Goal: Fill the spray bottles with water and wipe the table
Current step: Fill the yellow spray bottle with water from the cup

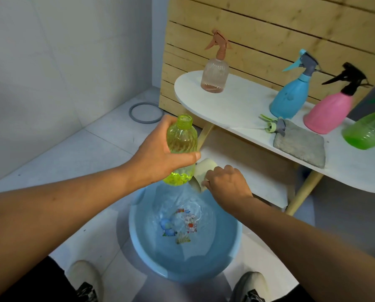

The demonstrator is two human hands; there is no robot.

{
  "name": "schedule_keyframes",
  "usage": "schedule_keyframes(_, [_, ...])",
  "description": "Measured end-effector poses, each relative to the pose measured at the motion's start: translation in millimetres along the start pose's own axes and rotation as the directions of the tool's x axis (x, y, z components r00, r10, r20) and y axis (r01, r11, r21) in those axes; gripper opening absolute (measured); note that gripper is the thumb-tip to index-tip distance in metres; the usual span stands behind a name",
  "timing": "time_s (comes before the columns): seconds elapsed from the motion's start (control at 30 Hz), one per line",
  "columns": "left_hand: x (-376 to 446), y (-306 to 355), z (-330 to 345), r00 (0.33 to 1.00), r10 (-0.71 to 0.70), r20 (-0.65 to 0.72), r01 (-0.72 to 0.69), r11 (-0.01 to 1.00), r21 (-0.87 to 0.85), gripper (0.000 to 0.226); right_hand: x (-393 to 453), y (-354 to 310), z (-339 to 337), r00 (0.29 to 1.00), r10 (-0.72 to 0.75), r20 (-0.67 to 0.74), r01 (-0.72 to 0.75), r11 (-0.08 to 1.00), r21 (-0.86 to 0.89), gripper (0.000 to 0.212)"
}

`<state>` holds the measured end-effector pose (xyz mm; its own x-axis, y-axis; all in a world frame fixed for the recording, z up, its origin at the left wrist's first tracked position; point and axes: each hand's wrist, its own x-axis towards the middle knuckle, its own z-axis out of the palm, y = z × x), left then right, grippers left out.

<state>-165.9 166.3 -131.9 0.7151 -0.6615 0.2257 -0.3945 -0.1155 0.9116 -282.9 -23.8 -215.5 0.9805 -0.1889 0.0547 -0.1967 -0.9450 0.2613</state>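
Observation:
My left hand (158,158) grips a yellow-green bottle (182,140) with no spray head, held upright above the far rim of a blue basin (230,247) of water on the floor. My right hand (225,182) holds a cream cup (201,171) tipped on its side just beside the bottle's base, over the basin. On the white table (232,101) stand a clear pink spray bottle (214,73), a blue one (291,94), a pink one (330,112) with a black head and a green bottle (367,129). A loose spray head (273,125) lies by a grey cloth (299,144).
A wooden slat wall (269,25) rises behind the table. A grey ring (146,112) lies on the tiled floor near the corner. My shoes (84,277) stand on either side of the basin's near rim. The table's wooden legs (302,192) slant down to the right of the basin.

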Motion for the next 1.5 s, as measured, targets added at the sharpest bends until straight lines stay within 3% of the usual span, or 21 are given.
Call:
schedule_keyframes(0.13, [-1,2,3,1.0,0.005,-0.019,-0.004,1.0,0.013,0.059,-10,1,-15,0.981,-0.149,-0.127,0.136,0.985,-0.107,0.042])
schedule_keyframes(0.2, [-1,2,4,1.0,0.01,-0.028,-0.009,1.0,0.019,0.058,-15,2,-21,0.956,-0.212,-0.202,0.17,0.963,-0.208,0.035])
schedule_keyframes(0.27, [0,3,5,0.999,0.021,-0.036,-0.02,1.0,0.022,0.057,-19,3,-21,0.948,-0.259,-0.186,0.193,0.929,-0.315,0.016])
schedule_keyframes(0.43, [2,5,7,0.998,0.028,-0.049,-0.027,0.999,0.027,0.056,-25,3,-22,0.945,-0.29,-0.154,0.224,0.913,-0.341,0.011])
schedule_keyframes(0.53, [-1,4,9,0.999,0.021,-0.042,-0.021,1.0,0.013,0.057,-24,4,-29,0.983,-0.08,-0.165,0.058,0.989,-0.136,0.011])
schedule_keyframes(0.6, [-2,4,9,0.999,0.014,-0.031,-0.014,1.0,0.012,0.06,-16,15,-37,0.986,0.163,-0.036,-0.156,0.976,0.153,0.027])
schedule_keyframes(0.67, [-4,4,10,1.0,0.001,-0.028,-0.001,1.0,0.006,0.063,-7,28,-49,0.948,0.278,0.157,-0.319,0.796,0.514,0.036])
schedule_keyframes(0.83, [-7,7,9,1.0,0.004,-0.031,-0.005,1.0,-0.027,0.063,11,66,-86,0.903,0.407,0.136,-0.29,0.345,0.893,0.041])
schedule_keyframes(1.03, [-3,8,8,0.999,-0.018,-0.047,0.016,0.999,-0.036,0.067,60,103,-133,0.881,0.473,0.026,-0.157,0.24,0.958,0.037])
schedule_keyframes(1.33, [-1,10,6,0.998,-0.047,-0.037,0.045,0.997,-0.055,0.068,120,129,-164,0.947,0.307,0.091,-0.078,-0.054,0.996,0.034])
schedule_keyframes(1.4, [-2,9,6,0.998,-0.048,-0.031,0.047,0.998,-0.05,0.068,131,134,-163,0.934,0.348,0.076,-0.078,-0.009,0.997,0.035])
schedule_keyframes(1.5, [-2,8,6,0.998,-0.053,-0.022,0.051,0.997,-0.06,0.067,144,134,-150,0.903,0.425,0.062,-0.161,0.202,0.966,0.036])
